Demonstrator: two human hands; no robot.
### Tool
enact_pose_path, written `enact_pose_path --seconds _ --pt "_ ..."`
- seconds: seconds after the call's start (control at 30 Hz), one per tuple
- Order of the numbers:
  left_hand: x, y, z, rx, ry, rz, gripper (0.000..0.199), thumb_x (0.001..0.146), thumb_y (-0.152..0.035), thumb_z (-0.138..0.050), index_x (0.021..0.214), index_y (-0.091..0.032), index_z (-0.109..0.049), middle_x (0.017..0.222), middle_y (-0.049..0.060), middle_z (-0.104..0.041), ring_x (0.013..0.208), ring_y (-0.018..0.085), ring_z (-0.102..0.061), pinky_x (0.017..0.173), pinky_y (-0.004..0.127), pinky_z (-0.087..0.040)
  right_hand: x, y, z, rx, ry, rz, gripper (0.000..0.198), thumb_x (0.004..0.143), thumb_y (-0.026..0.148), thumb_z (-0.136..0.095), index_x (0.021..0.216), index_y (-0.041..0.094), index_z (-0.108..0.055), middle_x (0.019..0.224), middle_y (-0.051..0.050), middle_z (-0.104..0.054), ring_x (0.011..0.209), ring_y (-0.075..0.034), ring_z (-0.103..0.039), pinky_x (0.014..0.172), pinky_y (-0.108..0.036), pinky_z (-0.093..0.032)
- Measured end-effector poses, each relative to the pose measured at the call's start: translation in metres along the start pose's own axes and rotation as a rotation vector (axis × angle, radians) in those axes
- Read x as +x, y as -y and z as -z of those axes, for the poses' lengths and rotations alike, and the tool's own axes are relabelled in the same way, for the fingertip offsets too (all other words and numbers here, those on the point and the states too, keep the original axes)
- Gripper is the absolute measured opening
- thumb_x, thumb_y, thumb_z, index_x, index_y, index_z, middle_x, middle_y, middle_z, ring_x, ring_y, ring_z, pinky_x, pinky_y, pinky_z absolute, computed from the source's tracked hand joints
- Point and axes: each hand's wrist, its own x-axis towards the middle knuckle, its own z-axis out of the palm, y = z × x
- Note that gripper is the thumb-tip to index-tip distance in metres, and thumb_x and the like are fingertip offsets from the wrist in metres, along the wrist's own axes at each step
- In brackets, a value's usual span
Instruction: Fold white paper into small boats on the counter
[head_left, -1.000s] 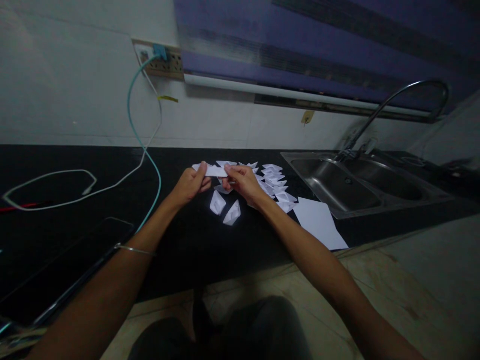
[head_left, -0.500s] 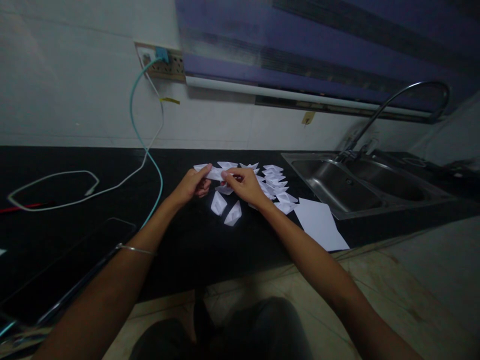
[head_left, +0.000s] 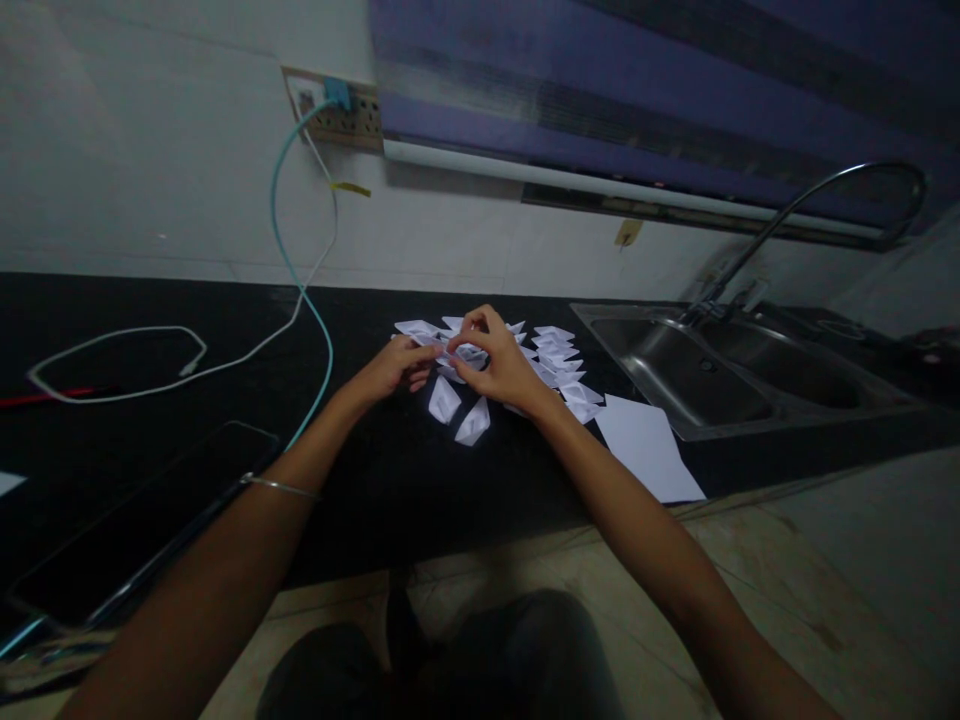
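Over the far part of the dark countertop (head_left: 420,500), my two hands come close together around a small piece of folded white paper that blends with the white shapes behind it. My left hand (head_left: 396,368) pinches its left end between thumb and fingers. From the right, my right hand (head_left: 501,362) curls thumb and index finger about the same piece; the exact contact is partly hidden. Two folded paper boats lie just below my hands, one on the left (head_left: 444,400) and one on the right (head_left: 473,422). Several more paper boats (head_left: 556,358) sit in rows behind and to the right.
A stack of white paper (head_left: 649,450) lies right of the boats, near the sink (head_left: 675,372) with its curved faucet (head_left: 795,205). At left are a white cable (head_left: 112,332), a teal cable (head_left: 281,220) and a dark flat-screened device (head_left: 142,520). A wall socket (head_left: 360,112) is above.
The long white strip stretched between both hands no longer shows flat. My right hand has lifted and curled its fingers. The view has shifted slightly.
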Motion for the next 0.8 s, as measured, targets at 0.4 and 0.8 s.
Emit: enact_pose_path --seconds 0.4,0.8 --pt "0.0 0.003 0.003 0.256 0.08 -0.086 0.035 0.088 -0.038 -0.061 0.06 -0.019 -0.054 0.046 -0.001 -0.049 0.039 0.009 -0.046 0.043 0.024 -0.035 0.005 0.016 -0.004 -0.273 0.233 -0.074 0.017 0.092 0.028 -0.059 0.083 0.016 -0.067 0.088 -0.009 -0.055 0.088 -0.023 -0.05 0.08 -0.039 -0.041" --pt "-0.003 -0.012 0.002 0.561 -0.093 -0.113 0.065 0.098 -0.064 -0.024 0.054 -0.021 -0.047 0.044 -0.001 -0.042 0.042 0.011 -0.042 0.053 0.028 -0.038 0.0 0.006 -0.017 -0.287 0.22 -0.042 0.013 0.088 0.018 -0.051 0.097 0.018 -0.06 0.1 -0.012 -0.056 0.092 -0.026 -0.054 0.082 -0.04 -0.045"
